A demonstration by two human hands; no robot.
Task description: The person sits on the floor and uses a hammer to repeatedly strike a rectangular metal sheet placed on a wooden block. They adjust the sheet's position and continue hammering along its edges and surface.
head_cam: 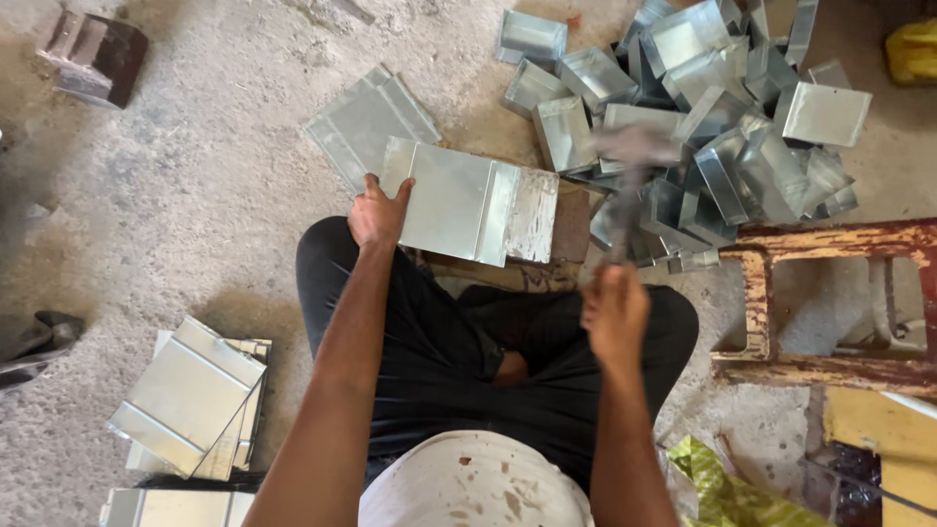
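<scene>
Left hand (379, 213) clamps the near-left edge of the folded metal sheet (468, 202) — thin, stiff, likely sharp-edged; right hand (615, 312) fist-closed on the blurred hammer (632, 156) handle.

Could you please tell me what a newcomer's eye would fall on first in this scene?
Probably the blurred hammer raised in the right hand at centre, above a folded metal sheet that the left hand steadies on a block. Next, the big heap of bent metal boxes at upper right, and the stack of flat sheets on the floor at lower left.
</scene>
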